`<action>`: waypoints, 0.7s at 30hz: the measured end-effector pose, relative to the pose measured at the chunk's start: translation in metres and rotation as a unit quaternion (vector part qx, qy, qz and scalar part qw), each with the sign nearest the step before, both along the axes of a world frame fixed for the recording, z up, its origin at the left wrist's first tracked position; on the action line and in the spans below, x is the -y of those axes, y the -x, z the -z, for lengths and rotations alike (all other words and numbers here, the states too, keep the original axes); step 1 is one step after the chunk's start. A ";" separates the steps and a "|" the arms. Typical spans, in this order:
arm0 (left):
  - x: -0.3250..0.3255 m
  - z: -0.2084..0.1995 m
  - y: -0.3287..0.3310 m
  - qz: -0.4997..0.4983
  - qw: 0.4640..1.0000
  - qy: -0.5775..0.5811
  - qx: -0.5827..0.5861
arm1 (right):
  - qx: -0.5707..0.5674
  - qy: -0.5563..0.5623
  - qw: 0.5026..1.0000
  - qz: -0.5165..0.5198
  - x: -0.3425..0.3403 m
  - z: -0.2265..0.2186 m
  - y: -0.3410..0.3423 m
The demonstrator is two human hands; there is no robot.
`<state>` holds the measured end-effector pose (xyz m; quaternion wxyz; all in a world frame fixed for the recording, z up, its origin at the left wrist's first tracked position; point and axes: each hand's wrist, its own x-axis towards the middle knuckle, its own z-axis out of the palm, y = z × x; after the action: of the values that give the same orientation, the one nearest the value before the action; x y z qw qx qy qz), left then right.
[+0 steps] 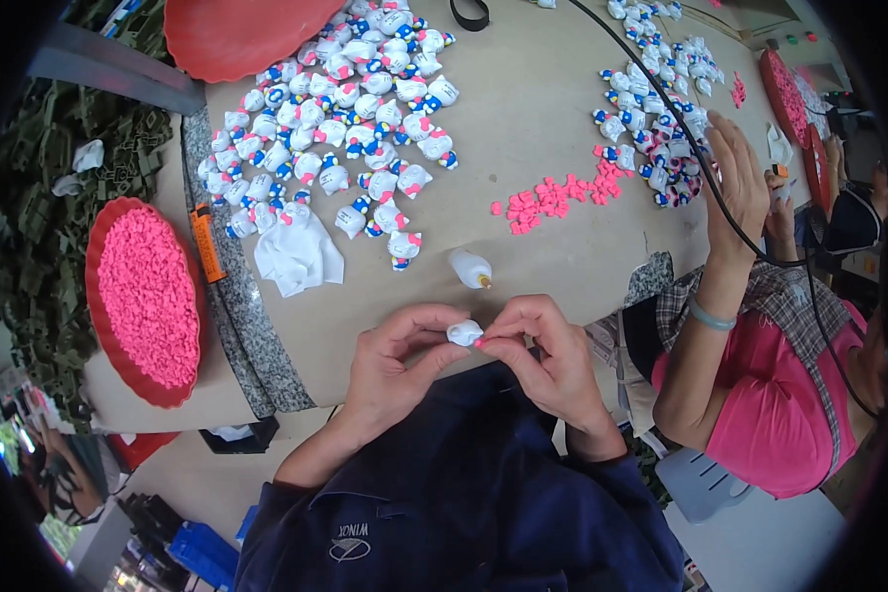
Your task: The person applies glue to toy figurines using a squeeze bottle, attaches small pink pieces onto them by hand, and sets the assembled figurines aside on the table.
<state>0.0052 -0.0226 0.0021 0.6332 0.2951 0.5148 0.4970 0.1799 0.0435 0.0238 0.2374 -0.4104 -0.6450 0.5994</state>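
My left hand (393,367) pinches a small white plastic figurine (463,333) between thumb and fingers, close in front of my body. My right hand (548,365) grips a tiny pink piece (480,342) and presses it to the figurine's right side. Just beyond my hands lies a white squeeze bottle (470,267) with a yellowish tip, tilted toward me. Farther off, loose pink pieces (548,200) are scattered on the table. A large heap of white figurines (365,104) with blue and pink parts spreads across the far left, beside a crumpled white cloth (299,253).
A red tray (97,286) full of pink pieces stands left, near an orange cutter (207,243). Another red tray (252,39) sits at the back. At right, a co-worker's raised arm (730,197) is beside more figurines (651,109); a black cable (681,118) crosses there.
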 end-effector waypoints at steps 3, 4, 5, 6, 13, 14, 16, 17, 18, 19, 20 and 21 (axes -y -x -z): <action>0.001 0.000 -0.003 0.020 0.999 -0.013 -0.033 | 0.004 0.007 1.000 0.017 0.000 -0.003 0.001; 0.001 0.000 -0.004 0.020 0.999 -0.014 -0.033 | 0.004 0.007 1.000 0.018 0.001 -0.002 0.002; 0.001 0.000 -0.005 0.015 0.999 -0.009 -0.030 | 0.015 -0.037 0.999 0.023 0.002 0.000 0.003; 0.001 0.000 -0.005 0.009 1.000 -0.003 -0.027 | 0.027 -0.080 0.996 0.028 0.002 0.002 0.004; 0.003 0.004 -0.006 -0.032 0.994 -0.029 -0.101 | 0.040 -0.292 0.954 0.060 0.007 0.015 0.016; 0.003 0.006 -0.004 -0.033 0.993 -0.040 -0.106 | 0.031 -0.291 0.954 0.065 0.008 0.016 0.018; 0.002 0.005 0.000 -0.035 0.991 -0.051 -0.115 | 0.017 -0.291 0.954 0.071 0.009 0.017 0.020; 0.000 0.001 0.002 -0.030 0.994 -0.033 -0.097 | 0.013 -0.293 0.953 0.078 0.009 0.018 0.020; -0.001 -0.003 0.005 -0.024 0.996 -0.014 -0.079 | 0.010 -0.295 0.952 0.085 0.009 0.018 0.020; -0.004 -0.007 0.007 -0.025 0.996 -0.015 -0.083 | 0.006 -0.296 0.951 0.086 0.008 0.018 0.019; -0.007 -0.010 0.010 -0.036 0.990 -0.027 -0.133 | 0.008 -0.287 0.952 0.103 0.007 0.021 0.016; -0.011 -0.012 0.013 -0.047 0.981 -0.038 -0.183 | 0.009 -0.279 0.953 0.120 0.006 0.023 0.013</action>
<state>-0.0073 -0.0112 0.0144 0.4927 0.3803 0.6160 0.4830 0.1664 0.0376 0.0003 0.4066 -0.4079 -0.7345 0.3589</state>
